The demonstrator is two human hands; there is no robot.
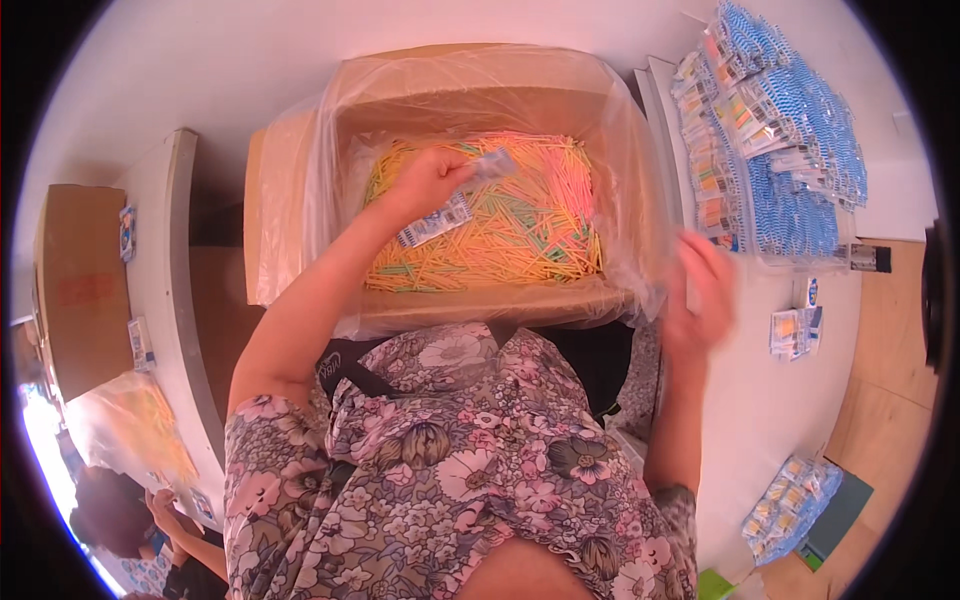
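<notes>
Between the closed fingers and thumb of my left hand [425, 185] is a small clear packet [492, 165], held over a large cardboard box [470, 100]. Thin pastel sticks [510, 225] in yellow, pink and green fill the box's bottom, and clear plastic lines its walls. Just below my left hand, a blue-and-white printed packet [437, 221] lies on the sticks. My right hand [700, 295] is beside the box's right edge, next to the plastic liner [640, 230]. Motion smears its fingers, so their grip is unclear.
On the right, a clear tub [790, 262] is heaped with blue-and-white packets [790, 130]. A few packets [795, 332] lie nearer on the white table, and a bundle of packets [790, 505] sits lower down. At left are a closed carton [85, 290] and another person's hands [165, 510].
</notes>
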